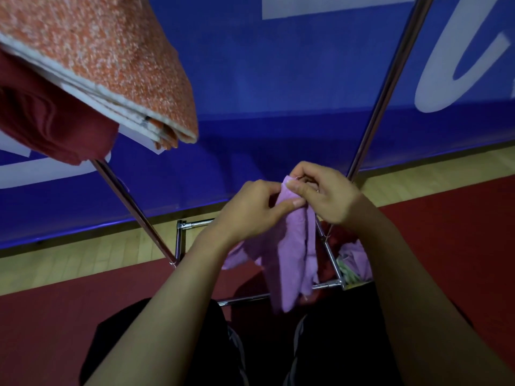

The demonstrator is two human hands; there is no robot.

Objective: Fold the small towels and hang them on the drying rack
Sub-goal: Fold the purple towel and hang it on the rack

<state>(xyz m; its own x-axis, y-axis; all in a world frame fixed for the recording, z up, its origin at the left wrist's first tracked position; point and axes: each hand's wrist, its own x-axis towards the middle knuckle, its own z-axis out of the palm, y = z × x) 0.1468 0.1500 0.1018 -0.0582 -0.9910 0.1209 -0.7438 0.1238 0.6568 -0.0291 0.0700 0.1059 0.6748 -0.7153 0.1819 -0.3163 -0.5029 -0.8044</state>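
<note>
While the lilac towel (292, 246) dangles, my left hand (250, 210) and right hand (326, 193) pinch its top edge, both grips holding cloth.

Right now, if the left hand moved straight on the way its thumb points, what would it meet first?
Probably the right hand, just past the purple towel that the left hand already pinches; depth is unclear.

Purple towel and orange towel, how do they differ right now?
The purple towel hangs loose and crumpled, pinched at its top by the left hand and right hand; the orange towel lies neatly folded in layers, draped over the rack, untouched. The purple towel is plain, the orange towel speckled. Both are small cloths.
</note>
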